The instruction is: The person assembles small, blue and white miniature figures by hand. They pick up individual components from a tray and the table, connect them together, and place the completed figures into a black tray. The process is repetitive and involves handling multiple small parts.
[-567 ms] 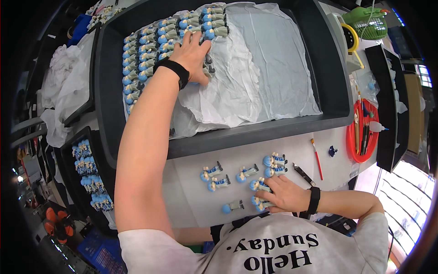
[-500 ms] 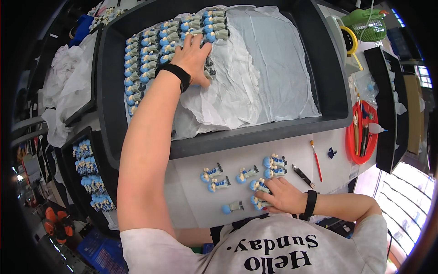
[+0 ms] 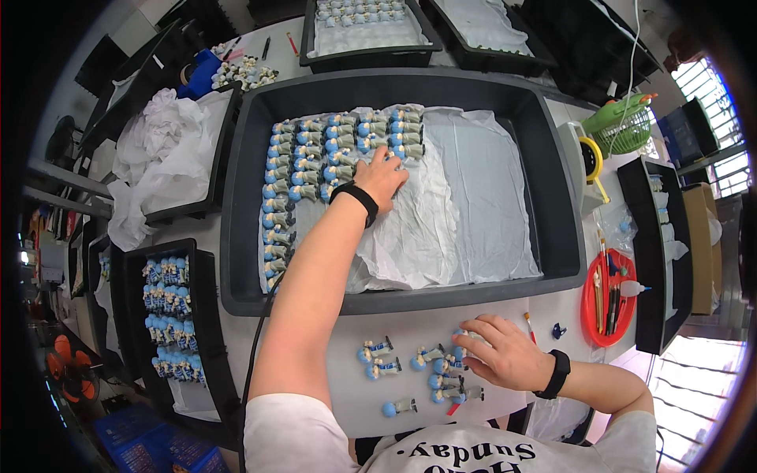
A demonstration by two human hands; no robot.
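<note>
My left hand [image 3: 384, 178] lies on soft, crinkled white paper [image 3: 465, 197], matt and wrinkled like tissue, lining a big black tray [image 3: 552, 197] of smooth plastic with a dull sheen. The small figures [image 3: 331, 150] in rows beside my fingers [image 3: 377, 160] look like hard painted resin or clay, blue heads slightly glossy, though at this size I can't be sure. Under my right hand [image 3: 505, 352] the worktop [image 3: 315, 331] is smooth, pale and matt. Both my wristbands [image 3: 356, 197] are matt black, rubbery. The round red dish [image 3: 590, 311] is shiny plastic. More crumpled white tissue [image 3: 162, 154] fills the left tray.
</note>
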